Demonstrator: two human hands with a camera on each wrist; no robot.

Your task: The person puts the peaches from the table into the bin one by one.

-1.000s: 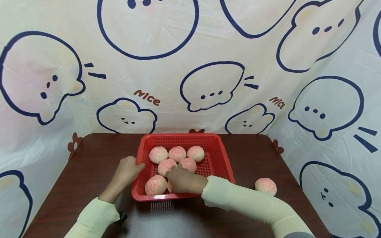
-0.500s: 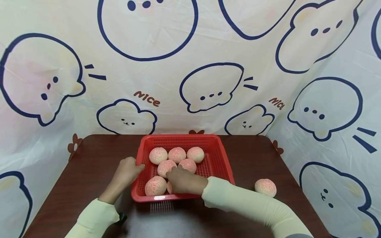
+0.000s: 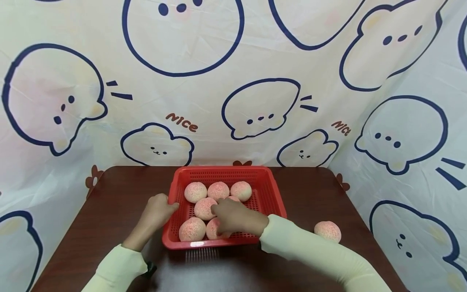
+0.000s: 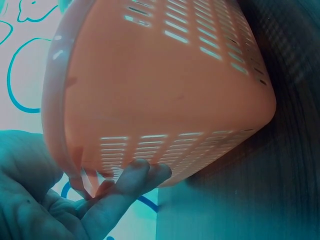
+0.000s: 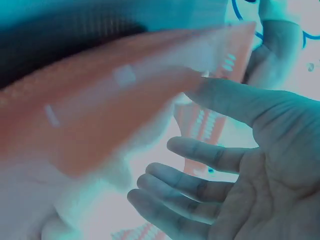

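Note:
A red perforated plastic basket (image 3: 274, 190) stands on the table with several round, pink-speckled peaches (image 3: 195, 192) inside. My left hand (image 3: 157, 211) grips its left rim; in the left wrist view the fingers (image 4: 125, 192) lie against the slotted outer wall (image 4: 135, 90). Above the front peach (image 3: 213, 229) is my right hand (image 3: 238, 217), which partly covers it and another peach behind. The right wrist view has the fingers (image 5: 195, 152) of that hand spread apart, holding nothing, beside pale, overexposed peaches.
One more peach (image 3: 328, 232) lies on the dark wooden table (image 3: 303, 190), right of the basket and just beyond the right sleeve (image 3: 310, 247). A white cloth (image 3: 204, 97) printed with cartoon bears hangs behind the table and along its sides.
My right hand has drawn back slightly to the right, uncovering more of the front peach. The left hand stays on the basket's rim, and the basket has not moved.

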